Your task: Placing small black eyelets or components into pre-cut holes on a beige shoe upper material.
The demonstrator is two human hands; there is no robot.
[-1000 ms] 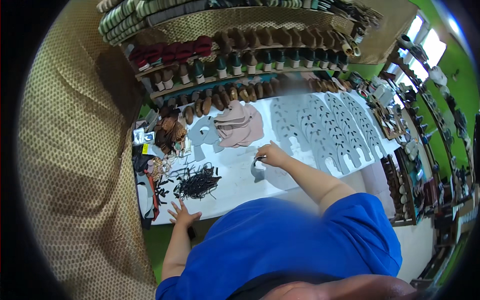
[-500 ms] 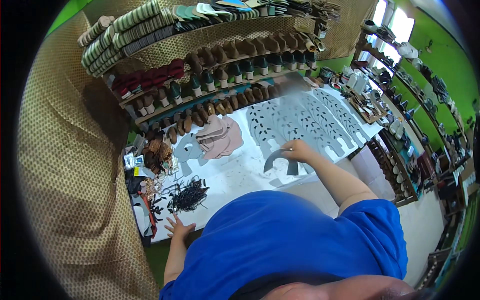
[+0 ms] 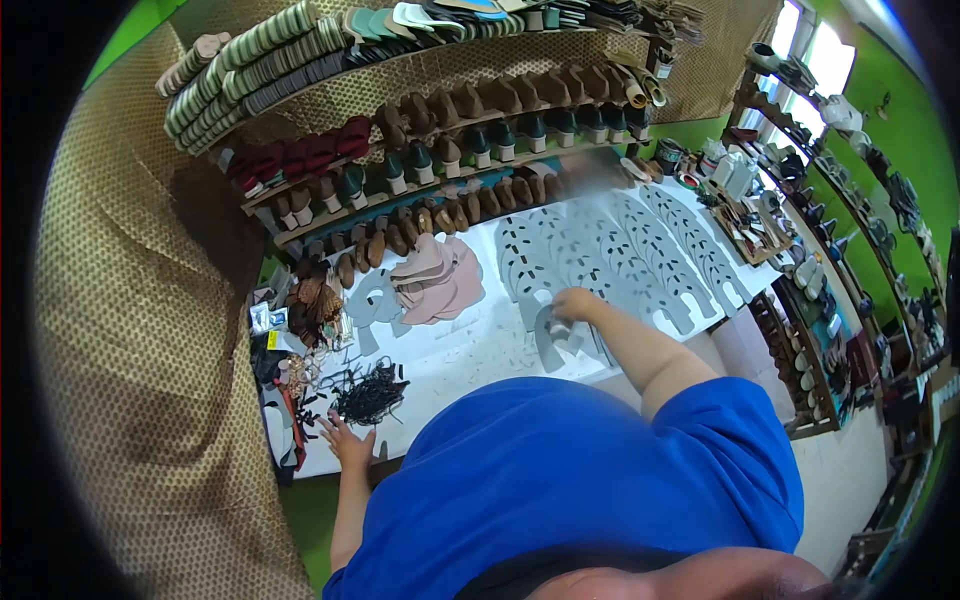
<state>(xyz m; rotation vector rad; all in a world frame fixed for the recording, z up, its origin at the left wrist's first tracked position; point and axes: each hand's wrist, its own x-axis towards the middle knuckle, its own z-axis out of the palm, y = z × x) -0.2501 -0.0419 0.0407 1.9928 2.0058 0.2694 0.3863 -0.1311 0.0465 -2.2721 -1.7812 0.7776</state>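
My right hand point(image 3: 575, 304) is closed at the top of a grey arch-shaped shoe piece point(image 3: 549, 348), which is low over the table or lying on it; my fingertips are blurred. Just beyond lie several grey cut shoe pieces point(image 3: 630, 250) in overlapping rows, dotted with small dark strips. My left hand point(image 3: 348, 443) has its fingers spread at the near left table edge, holding nothing. A tangled heap of thin black strips point(image 3: 370, 393) lies right beyond it.
Pink and grey cut pieces point(image 3: 440, 280) are piled mid-table. Wooden racks point(image 3: 450, 180) of shoes and lasts stand along the back. A tray of tools point(image 3: 745, 225) sits at the far right corner, and brown material point(image 3: 315, 300) with packets at the left. A patterned curtain point(image 3: 140, 330) hangs on the left.
My right hand has moved slightly left with the arch-shaped piece, which has turned and come closer to the grey rows. My left hand has shifted a little left and forward, still spread.
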